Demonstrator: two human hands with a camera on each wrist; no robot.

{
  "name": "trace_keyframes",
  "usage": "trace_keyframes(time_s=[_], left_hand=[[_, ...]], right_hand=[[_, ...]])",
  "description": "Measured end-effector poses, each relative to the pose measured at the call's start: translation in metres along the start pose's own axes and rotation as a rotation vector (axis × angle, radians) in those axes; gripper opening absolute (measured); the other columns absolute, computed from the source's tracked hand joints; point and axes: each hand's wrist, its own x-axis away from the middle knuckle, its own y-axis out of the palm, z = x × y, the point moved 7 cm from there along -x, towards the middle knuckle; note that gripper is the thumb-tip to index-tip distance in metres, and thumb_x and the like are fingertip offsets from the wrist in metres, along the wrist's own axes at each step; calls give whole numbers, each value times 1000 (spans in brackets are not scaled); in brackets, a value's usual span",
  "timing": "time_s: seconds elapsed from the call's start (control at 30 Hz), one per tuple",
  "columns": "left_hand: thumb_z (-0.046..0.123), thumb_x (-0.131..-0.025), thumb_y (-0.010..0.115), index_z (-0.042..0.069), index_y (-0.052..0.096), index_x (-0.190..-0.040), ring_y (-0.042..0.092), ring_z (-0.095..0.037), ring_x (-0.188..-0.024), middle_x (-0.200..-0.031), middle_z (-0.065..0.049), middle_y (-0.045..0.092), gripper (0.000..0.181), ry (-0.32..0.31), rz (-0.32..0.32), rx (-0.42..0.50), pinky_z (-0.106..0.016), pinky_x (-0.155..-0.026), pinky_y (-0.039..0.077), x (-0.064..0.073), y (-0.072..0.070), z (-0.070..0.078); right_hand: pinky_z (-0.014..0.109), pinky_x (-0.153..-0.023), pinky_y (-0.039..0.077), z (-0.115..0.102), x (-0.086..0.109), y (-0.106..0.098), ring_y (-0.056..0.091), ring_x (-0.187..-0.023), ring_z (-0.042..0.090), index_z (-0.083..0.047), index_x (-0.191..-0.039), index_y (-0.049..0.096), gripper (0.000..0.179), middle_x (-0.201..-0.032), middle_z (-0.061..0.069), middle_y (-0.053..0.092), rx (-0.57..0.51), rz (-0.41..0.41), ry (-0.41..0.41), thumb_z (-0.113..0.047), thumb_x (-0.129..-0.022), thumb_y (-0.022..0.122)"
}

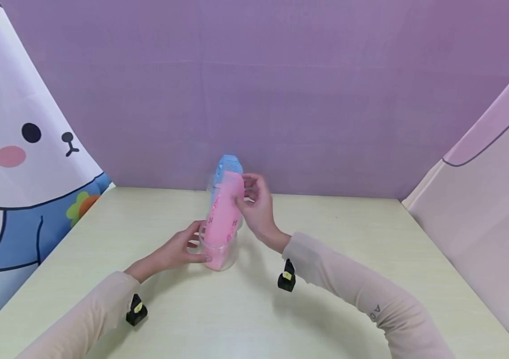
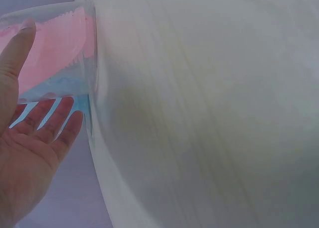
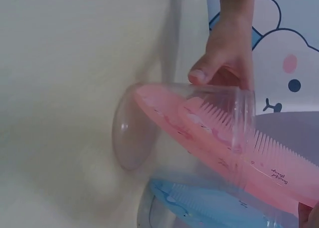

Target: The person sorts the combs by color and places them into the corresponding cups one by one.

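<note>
A clear plastic cup (image 1: 229,256) stands on the table with pink combs (image 3: 279,173) leaning in it; two seem to overlap in the right wrist view. My left hand (image 1: 181,250) holds the cup's side, its thumb (image 2: 21,46) in front and its fingers round the other side. My right hand (image 1: 257,207) pinches the upper part of a pink comb (image 1: 225,212) above the rim. Only a bit of that hand shows in the right wrist view. Just behind, a second clear cup (image 3: 147,208) holds blue combs (image 1: 229,163), partly hidden by the pink ones.
The pale wooden table (image 1: 326,279) ends at a purple cloth backdrop (image 1: 308,109) close behind the cups. A printed cartoon cloth (image 1: 7,209) hangs at the left, and a pink and white one (image 1: 483,209) at the right.
</note>
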Motion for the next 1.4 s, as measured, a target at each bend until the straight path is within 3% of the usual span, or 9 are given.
trace_keyframes(time_s=[0.67,0.83,1.07,1.23,1.4], left_hand=[[27,-74,76,9,32,-135,55,-33,-108,-127,-14,49,78,1,1,-9,-43,-87,52,-1,2,3],[27,-74,76,9,31,-135,56,-32,-108,-127,-14,50,78,-2,0,-13,-42,-86,52,-1,3,3],[27,-73,76,9,31,-136,56,-31,-108,-127,-14,49,79,-10,-1,-13,-42,-87,52,-1,2,2],[29,-73,76,9,31,-136,56,-32,-108,-127,-14,49,79,-17,-2,-15,-42,-87,52,-2,2,0],[29,-73,77,8,31,-136,56,-31,-107,-127,-14,49,81,-17,-2,-17,-42,-87,52,-1,2,2]], right_hand=[[18,-66,48,3,11,0,56,-91,39,7,-119,45,41,-105,27,54,208,14,29,11,-80,58],[13,-64,45,2,11,-1,55,-90,41,9,-118,46,41,-101,29,53,222,32,20,11,-79,59],[25,-66,51,37,2,-6,57,-87,31,-2,-120,49,44,-100,20,54,224,39,-4,6,-78,63],[17,-64,49,38,1,-6,56,-86,27,-3,-120,49,44,-99,17,53,232,23,4,6,-79,63],[19,-66,50,26,4,-6,56,-89,32,3,-121,46,45,-101,22,52,232,-18,35,7,-79,63]])
